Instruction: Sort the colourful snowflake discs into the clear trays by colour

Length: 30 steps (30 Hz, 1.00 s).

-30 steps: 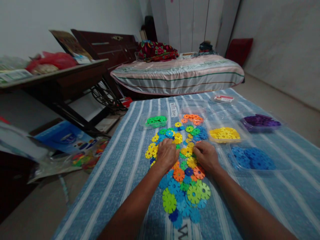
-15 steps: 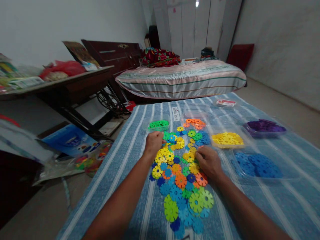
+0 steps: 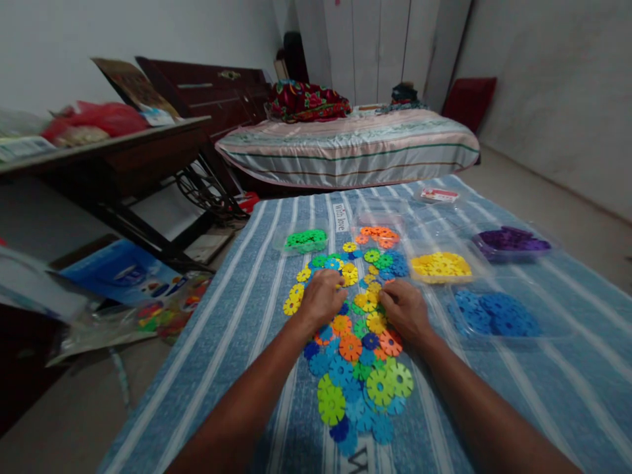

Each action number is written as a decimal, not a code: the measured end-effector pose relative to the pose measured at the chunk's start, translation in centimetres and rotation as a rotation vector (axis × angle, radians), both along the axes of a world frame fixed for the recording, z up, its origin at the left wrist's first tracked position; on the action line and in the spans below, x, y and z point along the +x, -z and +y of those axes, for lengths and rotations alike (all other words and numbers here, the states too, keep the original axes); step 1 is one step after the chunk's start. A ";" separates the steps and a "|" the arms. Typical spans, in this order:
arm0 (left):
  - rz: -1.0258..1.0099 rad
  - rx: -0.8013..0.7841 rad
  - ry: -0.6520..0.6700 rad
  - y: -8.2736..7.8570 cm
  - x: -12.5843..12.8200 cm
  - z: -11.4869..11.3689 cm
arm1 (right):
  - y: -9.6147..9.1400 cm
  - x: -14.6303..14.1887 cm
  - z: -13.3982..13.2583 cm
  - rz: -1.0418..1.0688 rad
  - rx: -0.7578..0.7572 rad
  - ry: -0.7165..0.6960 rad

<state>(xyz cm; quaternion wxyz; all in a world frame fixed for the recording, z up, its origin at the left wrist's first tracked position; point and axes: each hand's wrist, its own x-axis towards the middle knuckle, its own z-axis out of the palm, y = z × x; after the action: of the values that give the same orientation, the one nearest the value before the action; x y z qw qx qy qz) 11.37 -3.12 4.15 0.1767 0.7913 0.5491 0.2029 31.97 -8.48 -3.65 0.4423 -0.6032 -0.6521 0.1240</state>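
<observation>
A pile of slotted plastic flower discs (image 3: 350, 347) in yellow, orange, green and blue spreads over the striped cloth. My left hand (image 3: 323, 299) rests on the left side of the pile, fingers curled down; whatever is under them is hidden. Several yellow discs (image 3: 295, 299) lie on the cloth just left of it. On the pile's right edge, my right hand (image 3: 405, 308) is closed, thumb and fingertips together beside some yellow discs (image 3: 368, 301). I cannot make out whether a disc is pinched there. Larger lime-green discs (image 3: 380, 386) lie nearer to me.
Clear tubs hold sorted discs: green (image 3: 306, 240), orange (image 3: 378, 236), yellow (image 3: 441, 266), purple (image 3: 511, 242) and blue (image 3: 496, 313). A small clear box (image 3: 438, 195) sits at the far edge. A sewing-machine table (image 3: 148, 141) stands left, a bed (image 3: 355, 151) behind.
My left hand has moved right and toward me, onto the pile. Yellow discs now show apart on its left side. My right hand stays at nearly the same spot; the view has shifted slightly.
</observation>
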 end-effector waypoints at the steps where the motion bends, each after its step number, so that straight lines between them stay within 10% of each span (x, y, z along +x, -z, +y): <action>1: 0.076 0.035 0.055 0.3 0.3 -0.7 | -0.1 0.0 0.0 0.003 0.001 0.000; 13: 0.288 0.036 0.149 2.2 2.4 -3.0 | -0.7 -0.1 -0.3 0.065 -0.022 0.003; 30: -0.094 0.063 0.003 3.1 2.2 -2.3 | -1.3 -0.1 -0.4 0.166 -0.030 0.043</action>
<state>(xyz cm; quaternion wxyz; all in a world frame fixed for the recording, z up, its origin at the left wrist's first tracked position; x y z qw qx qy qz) 13.59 -5.42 1.00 0.1775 0.7868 0.5325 0.2566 31.83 -8.88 -2.40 0.4884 -0.6114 -0.5979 0.1739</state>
